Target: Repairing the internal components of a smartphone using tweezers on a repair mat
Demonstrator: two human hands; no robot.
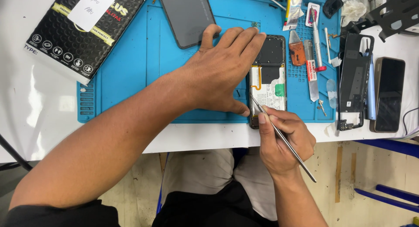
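On the white table (26, 100) lies a blue work mat (131, 69), and near its front edge sits an opened phone (268, 83) with its back removed, showing a white battery with a small green patch and an orange flex strip along its left side. The left hand (222, 69) lies flat and spread over the mat, palm down, fingers splayed; its fingertips rest on the upper left part of the phone and its thumb lies beside the phone's lower left edge, pinning it in place without gripping anything. The right hand (283, 142) is closed in a pen-like pinch around metal tweezers (281, 137), whose tip touches the lower left edge of the phone, just beside the left thumb (the back end of the tool sticks out past the wrist, over the floor). Behind the left hand, a dark grey back cover (187, 15) lies on the mat, its near corner just beside the index finger. At the far left a black box with a white slip of paper on it (83, 30) lies partly on the mat and partly on the table. To the right of the phone, on the mat, lie an orange scraper (297, 52), a flat metal opening tool (312, 78) and a white pen-shaped tool (317, 43). Beyond the mat's right edge lie a black phone frame (354, 78) and, beside it, another phone with a dark screen (388, 93).
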